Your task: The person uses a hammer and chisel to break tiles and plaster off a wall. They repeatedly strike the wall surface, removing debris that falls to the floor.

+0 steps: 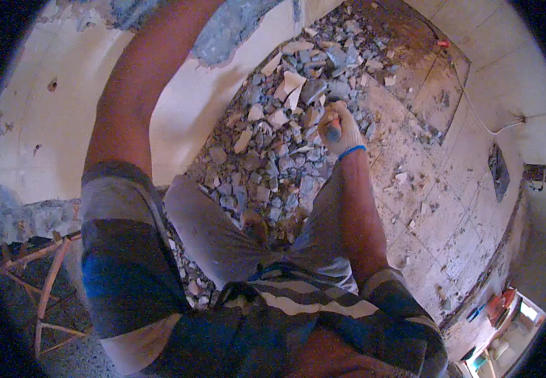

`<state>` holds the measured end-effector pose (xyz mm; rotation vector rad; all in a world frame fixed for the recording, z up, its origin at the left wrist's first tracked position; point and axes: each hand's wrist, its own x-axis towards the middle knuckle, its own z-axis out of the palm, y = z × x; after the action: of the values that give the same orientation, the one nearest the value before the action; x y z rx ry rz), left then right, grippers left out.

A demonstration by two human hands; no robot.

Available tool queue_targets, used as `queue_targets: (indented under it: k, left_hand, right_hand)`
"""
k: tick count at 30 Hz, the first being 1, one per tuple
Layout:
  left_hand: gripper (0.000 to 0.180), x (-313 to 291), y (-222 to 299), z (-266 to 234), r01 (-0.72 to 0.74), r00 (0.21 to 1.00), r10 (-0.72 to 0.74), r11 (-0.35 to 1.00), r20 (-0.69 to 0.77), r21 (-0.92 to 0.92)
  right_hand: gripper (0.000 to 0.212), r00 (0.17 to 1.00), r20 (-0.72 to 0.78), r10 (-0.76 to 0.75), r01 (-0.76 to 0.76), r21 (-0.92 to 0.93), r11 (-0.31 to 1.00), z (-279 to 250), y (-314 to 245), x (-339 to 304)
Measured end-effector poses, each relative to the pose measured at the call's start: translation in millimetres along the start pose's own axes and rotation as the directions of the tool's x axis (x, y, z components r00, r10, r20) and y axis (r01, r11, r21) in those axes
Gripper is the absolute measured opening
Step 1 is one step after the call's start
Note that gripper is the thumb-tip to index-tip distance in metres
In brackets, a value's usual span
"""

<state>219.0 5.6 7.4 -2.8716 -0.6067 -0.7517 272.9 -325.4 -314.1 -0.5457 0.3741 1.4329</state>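
Note:
My right hand (342, 131), in a pale work glove with a blue cuff, is closed around a tool handle (334, 131) whose rounded grey and orange end faces me. What is at the tool's other end is hidden behind the fist. The hand is above the right edge of a heap of broken rubble (285, 145), made of grey chunks and pale tile shards. My left arm (153, 69) reaches up along the wall and leaves the picture at the top, so the left hand is out of sight.
A cream tiled wall (52, 120) with chipped, bare grey patches stands on the left. Dusty floor tiles (437, 208) lie on the right, with a hose (475, 113) along the far wall. A wooden frame (49, 290) is at lower left, an open box (506, 340) at lower right.

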Motion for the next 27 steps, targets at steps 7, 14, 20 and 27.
queue_targets:
  k: [7, 14, 20, 27]
  left_hand:
    - [0.036, 2, 2, -27, 0.068, 0.987, -0.083, 0.991, 0.137, 0.111]
    - [0.035, -3, -1, -21, 0.145, 0.982, -0.152, 0.987, 0.11, 0.073]
    - [0.039, -21, 10, -16, 0.224, 0.972, -0.227, 0.973, 0.055, 0.053]
    - [0.039, -35, 5, -9, 0.223, 0.961, -0.243, 0.963, 0.132, 0.15]
  right_hand:
    - [0.009, 0.999, -0.034, 0.015, -0.006, 0.261, 0.965, -50, -58, 33]
    - [0.028, 0.995, -0.09, -0.04, 0.047, 0.075, 0.996, -155, -95, 14]
    - [0.035, 0.96, 0.279, 0.02, -0.099, 0.271, 0.958, -234, -106, 16]
    - [0.025, 0.985, 0.014, 0.172, -0.156, 0.5, 0.852, -236, -121, 2]
